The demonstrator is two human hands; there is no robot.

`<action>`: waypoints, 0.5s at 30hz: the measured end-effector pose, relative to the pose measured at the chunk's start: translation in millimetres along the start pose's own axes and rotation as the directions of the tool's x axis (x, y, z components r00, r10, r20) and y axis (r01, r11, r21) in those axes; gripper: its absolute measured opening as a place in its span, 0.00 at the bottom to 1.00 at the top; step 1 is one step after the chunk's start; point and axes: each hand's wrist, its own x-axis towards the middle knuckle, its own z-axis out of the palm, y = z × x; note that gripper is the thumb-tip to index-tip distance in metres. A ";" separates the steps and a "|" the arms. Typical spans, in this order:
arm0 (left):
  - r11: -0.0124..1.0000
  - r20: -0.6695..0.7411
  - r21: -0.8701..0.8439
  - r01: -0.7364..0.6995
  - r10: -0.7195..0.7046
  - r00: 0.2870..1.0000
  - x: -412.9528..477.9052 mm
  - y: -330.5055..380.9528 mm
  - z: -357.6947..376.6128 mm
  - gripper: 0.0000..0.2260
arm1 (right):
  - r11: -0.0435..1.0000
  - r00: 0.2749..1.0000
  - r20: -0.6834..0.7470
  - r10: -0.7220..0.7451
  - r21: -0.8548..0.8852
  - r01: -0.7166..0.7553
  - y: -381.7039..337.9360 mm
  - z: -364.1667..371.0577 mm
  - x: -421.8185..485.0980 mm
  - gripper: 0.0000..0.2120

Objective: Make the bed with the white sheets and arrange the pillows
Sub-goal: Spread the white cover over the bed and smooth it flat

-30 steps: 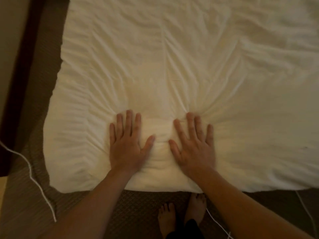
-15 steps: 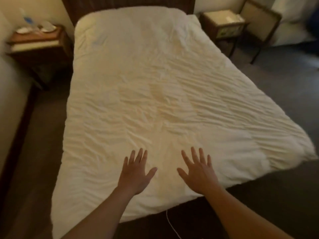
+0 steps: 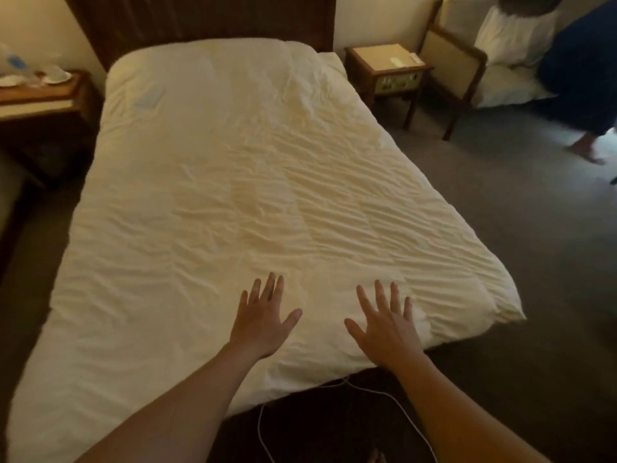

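Scene: dim bedroom, shot from the foot end, head cam looking down.
White sheet: white sheet (image 3: 267, 182) lies spread over the mattress (image 3: 330, 61), from the headboard (image 3: 200, 18) at 12 to the near edge at 6. It is creased across the middle & R side, and the corner at 4 hangs past the edge.
L hand: L hand (image 3: 263, 324) at 6, palm down over the sheet near the foot edge. Fingers straight & splayed, gripping nothing; can't tell if the palm touches cloth.
R hand: R hand (image 3: 384, 329) just beside it, same flat, spread pose, nothing held.
Pillows: none on the sheet. A white pillow (image 3: 514, 38) sits on the armchair (image 3: 450, 61) at 1–2, well apart.
Also in shot: second person (image 3: 581, 61) in dark blue at 2, partly out of frame; nightstand (image 3: 387, 68) at 1; side table (image 3: 36, 95) at 10; white cable (image 3: 367, 390) on the floor at 6.
Step in hand: prob. smoothing the foot end. Spreading looks done, pillows not yet placed.
Next move: likely calls for both palms sweeping outward toward 3 & 9 to press out creases and squaring the corner at 4. After that, fetch the pillow and set it at 12.
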 end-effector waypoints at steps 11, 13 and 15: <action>0.953 -0.053 -0.149 0.265 -0.275 0.960 114.5 -11.6 186.7 0.35 | 0.963 0.952 0.160 -0.261 -0.031 0.269 43.1 163.9 151.3 0.43; 0.921 -0.109 -0.191 0.339 -0.363 0.925 140.9 -34.3 211.8 0.31 | 0.960 0.956 0.098 -0.278 0.005 0.279 20.1 188.6 179.9 0.39; 0.913 -0.121 -0.172 0.369 -0.391 0.912 163.3 -58.7 236.0 0.29 | 0.942 0.943 0.027 -0.333 0.055 0.331 -17.8 204.6 207.8 0.37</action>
